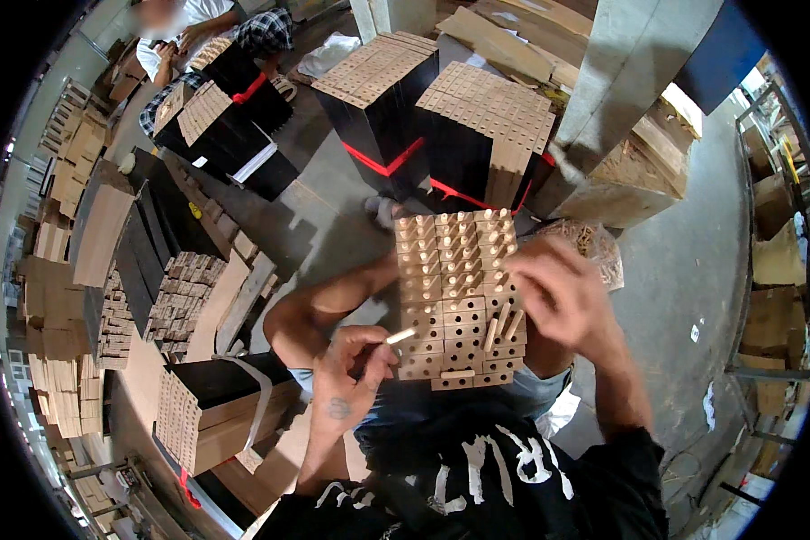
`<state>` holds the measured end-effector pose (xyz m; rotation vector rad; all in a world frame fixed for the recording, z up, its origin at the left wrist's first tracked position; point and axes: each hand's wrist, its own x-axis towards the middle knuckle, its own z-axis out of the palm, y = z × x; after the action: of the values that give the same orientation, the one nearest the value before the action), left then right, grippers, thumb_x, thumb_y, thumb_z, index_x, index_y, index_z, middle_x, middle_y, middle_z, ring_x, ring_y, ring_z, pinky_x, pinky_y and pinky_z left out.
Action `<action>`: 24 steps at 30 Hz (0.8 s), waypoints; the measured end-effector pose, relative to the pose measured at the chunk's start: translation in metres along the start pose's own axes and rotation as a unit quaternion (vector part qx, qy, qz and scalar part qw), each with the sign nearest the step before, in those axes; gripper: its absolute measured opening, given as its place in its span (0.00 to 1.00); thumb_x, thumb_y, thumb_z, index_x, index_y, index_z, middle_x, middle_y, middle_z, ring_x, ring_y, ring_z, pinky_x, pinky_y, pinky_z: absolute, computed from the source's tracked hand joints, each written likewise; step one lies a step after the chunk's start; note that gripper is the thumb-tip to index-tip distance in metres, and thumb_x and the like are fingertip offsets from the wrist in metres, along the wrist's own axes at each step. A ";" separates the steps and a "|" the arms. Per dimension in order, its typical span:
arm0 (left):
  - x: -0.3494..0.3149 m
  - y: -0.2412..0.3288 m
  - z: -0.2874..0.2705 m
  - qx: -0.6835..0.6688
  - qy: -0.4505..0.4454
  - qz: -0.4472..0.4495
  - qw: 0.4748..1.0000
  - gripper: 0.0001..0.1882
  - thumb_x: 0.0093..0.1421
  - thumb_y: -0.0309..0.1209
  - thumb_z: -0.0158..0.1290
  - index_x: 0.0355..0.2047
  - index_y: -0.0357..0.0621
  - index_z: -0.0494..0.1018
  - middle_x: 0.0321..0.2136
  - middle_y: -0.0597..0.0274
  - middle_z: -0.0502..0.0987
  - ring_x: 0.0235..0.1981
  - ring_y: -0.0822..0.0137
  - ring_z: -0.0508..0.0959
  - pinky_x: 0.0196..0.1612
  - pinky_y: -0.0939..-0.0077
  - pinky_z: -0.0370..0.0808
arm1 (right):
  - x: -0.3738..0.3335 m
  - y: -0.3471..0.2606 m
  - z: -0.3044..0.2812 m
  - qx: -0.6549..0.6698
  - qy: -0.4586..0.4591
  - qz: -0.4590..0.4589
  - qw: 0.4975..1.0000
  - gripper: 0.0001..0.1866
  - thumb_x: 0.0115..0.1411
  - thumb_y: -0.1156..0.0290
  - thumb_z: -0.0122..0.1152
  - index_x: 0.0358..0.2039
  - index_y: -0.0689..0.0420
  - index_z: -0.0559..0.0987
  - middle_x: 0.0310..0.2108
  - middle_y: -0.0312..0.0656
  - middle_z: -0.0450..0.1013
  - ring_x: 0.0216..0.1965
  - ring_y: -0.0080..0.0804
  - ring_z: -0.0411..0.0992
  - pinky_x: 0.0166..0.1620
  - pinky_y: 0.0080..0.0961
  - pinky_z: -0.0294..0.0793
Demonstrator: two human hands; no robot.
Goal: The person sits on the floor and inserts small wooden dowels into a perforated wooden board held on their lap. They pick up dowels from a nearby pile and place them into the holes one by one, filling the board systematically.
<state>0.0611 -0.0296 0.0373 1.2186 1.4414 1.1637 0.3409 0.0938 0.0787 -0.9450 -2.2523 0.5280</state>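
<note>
A stack of wooden blocks with drilled holes (463, 348) stands between my knees, its top face toward me. Wooden dowels (459, 255) stick up from the holes in its far rows, while the nearer holes show dark. Several loose dowels (504, 328) lie on the right side of the top, and another loose dowel (457, 374) lies near its front edge. My left hand (351, 373) is closed on a single dowel (401, 336), left of the stack. Over the stack's right edge, beside the standing dowels, my right hand (562, 292) is curled and motion-blurred; whether it holds anything is hidden.
Two tall strapped stacks of drilled blocks (378, 76) (490, 99) stand ahead. Another strapped stack (184, 418) is at the left, near piled dark boards (153, 243). A clear bag of dowels (594, 247) lies at the right. Another person (211, 18) sits at the far left.
</note>
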 end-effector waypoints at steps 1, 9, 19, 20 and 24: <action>0.000 0.002 0.002 -0.040 0.009 -0.001 0.999 0.07 0.66 0.19 0.54 0.44 0.35 0.70 0.37 0.57 0.78 0.34 0.72 0.81 0.37 0.76 0.81 | -0.007 0.008 0.004 0.034 0.071 0.032 0.996 0.18 0.50 0.80 0.65 0.44 0.56 0.81 0.33 0.43 0.75 0.28 0.37 0.75 0.31 0.31 0.76; 0.010 0.016 0.006 -0.042 -0.030 0.037 0.998 0.08 0.63 0.16 0.55 0.43 0.31 0.76 0.38 0.57 0.76 0.33 0.72 0.79 0.38 0.78 0.79 | -0.038 0.021 0.036 -0.061 0.195 0.089 0.975 0.09 0.50 0.76 0.72 0.33 0.56 0.82 0.27 0.40 0.77 0.32 0.41 0.74 0.39 0.35 0.69; 0.024 0.029 0.011 0.125 -0.017 0.140 0.982 0.10 0.60 0.17 0.58 0.43 0.36 0.79 0.39 0.53 0.79 0.35 0.63 0.82 0.40 0.74 0.78 | -0.031 0.005 0.026 -0.140 0.087 -0.019 0.986 0.12 0.46 0.75 0.67 0.34 0.56 0.83 0.36 0.39 0.77 0.35 0.43 0.73 0.42 0.42 0.69; 0.031 0.030 0.015 0.161 -0.027 0.179 0.970 0.10 0.60 0.18 0.57 0.43 0.36 0.78 0.39 0.52 0.78 0.35 0.60 0.81 0.39 0.71 0.79 | -0.030 0.000 0.024 -0.137 0.083 -0.009 0.987 0.12 0.46 0.75 0.67 0.34 0.56 0.83 0.36 0.40 0.77 0.35 0.43 0.73 0.42 0.42 0.69; 0.063 0.038 0.038 0.259 -0.103 0.274 0.921 0.10 0.60 0.21 0.58 0.43 0.36 0.76 0.40 0.48 0.78 0.36 0.51 0.81 0.38 0.65 0.79 | -0.033 -0.005 0.021 -0.131 0.065 0.037 0.989 0.17 0.50 0.77 0.65 0.42 0.60 0.81 0.34 0.45 0.75 0.36 0.44 0.73 0.40 0.37 0.71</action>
<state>0.0964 0.0392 0.0649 2.1524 1.3220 0.9785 0.3418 0.0637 0.0533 -1.1614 -2.2100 0.1958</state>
